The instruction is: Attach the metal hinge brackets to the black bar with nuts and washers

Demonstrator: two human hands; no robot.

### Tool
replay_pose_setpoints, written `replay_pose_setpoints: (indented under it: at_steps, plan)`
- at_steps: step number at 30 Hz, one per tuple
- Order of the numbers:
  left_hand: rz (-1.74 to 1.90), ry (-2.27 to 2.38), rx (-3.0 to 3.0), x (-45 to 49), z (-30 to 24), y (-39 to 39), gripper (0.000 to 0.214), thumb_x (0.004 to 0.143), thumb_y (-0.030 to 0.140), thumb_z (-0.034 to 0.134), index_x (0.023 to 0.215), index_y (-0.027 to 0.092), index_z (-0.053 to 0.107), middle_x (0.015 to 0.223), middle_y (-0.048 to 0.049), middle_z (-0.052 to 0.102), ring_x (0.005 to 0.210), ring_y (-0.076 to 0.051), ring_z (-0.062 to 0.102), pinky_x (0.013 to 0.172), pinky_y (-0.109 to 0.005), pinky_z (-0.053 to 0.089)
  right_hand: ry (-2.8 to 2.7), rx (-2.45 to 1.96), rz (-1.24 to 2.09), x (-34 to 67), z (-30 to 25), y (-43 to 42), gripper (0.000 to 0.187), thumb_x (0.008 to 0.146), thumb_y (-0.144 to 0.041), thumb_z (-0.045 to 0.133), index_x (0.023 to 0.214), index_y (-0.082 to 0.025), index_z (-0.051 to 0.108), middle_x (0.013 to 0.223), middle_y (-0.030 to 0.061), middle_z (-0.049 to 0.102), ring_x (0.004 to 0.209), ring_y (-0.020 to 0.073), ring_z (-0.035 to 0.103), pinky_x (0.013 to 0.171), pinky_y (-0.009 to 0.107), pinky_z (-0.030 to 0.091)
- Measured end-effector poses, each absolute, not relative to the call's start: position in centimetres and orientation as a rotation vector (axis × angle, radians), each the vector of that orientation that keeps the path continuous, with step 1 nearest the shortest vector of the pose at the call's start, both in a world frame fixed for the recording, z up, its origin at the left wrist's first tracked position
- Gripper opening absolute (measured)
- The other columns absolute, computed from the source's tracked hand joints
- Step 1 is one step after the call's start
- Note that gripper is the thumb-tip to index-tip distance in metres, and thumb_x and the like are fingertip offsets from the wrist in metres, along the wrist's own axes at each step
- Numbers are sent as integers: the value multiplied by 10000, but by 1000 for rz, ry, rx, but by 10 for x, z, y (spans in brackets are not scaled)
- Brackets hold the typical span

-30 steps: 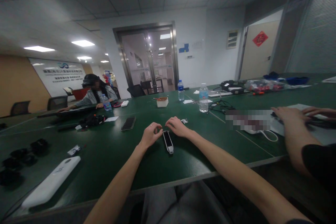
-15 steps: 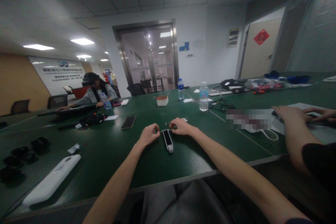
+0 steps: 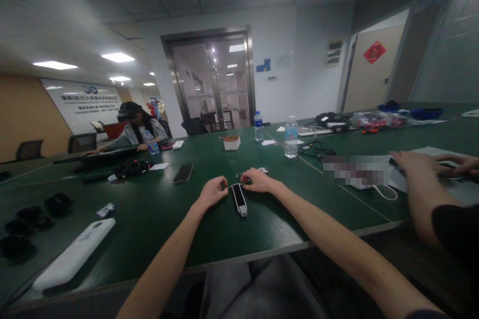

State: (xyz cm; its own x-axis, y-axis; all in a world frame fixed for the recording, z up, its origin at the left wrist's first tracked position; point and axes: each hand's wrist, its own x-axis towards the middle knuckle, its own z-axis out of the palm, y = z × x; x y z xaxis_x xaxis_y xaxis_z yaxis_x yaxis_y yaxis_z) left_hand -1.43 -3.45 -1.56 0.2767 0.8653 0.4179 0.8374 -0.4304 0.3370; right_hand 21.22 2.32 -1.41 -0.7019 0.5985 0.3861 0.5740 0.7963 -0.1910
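Observation:
A slim white device with a long black panel [image 3: 239, 198] lies on the green table in front of me, its narrow end towards me. My left hand [image 3: 214, 191] is at the left of its far end, thumb and fingers curled together in a pinch. On the other side, my right hand [image 3: 257, 180] is pinched too, close against the far right corner. Whatever the fingertips hold is too small to make out. A few tiny pale pieces [image 3: 238, 175] lie just beyond the device, and a small whitish item [image 3: 263, 170] sits behind my right hand.
A small white box [image 3: 232, 143] and two water bottles [image 3: 291, 138] stand further back. A dark phone-like slab [image 3: 183, 173] lies left. Near the left edge is a long white case [image 3: 77, 254]. Another person's hands [image 3: 419, 162] are at the right; a person [image 3: 134, 127] sits far left.
Both hands stay at the device's far end with almost no visible movement. The view has shifted very slightly.

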Motion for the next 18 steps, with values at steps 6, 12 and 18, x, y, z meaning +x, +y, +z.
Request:
replay_pose_setpoints:
  at_steps: [6,12,18]
  plan:
    - [851,1644,2470,-15,-17,-33,91,737,226,619,819,187,618,647,38,529,590,-135,504,571,-225,371,-2550,-859,72,212,-16,24,124,794,-283,634,863,-191,681,852,38,675,808,173,580,716,251,406]
    - [835,1631,2477,-16,-18,-33,96,734,225,613,823,187,617,646,39,538,583,-134,504,565,-225,367,-2549,-841,80,211,-19,27,123,793,-274,640,860,-180,681,855,39,675,802,164,583,736,251,408]
    - [820,1629,2481,-15,-16,-35,91,733,217,601,817,186,618,647,32,541,597,-142,512,556,-225,359,-2549,-834,103,212,-19,29,121,793,-273,637,854,-179,680,841,33,677,783,156,582,724,248,410]
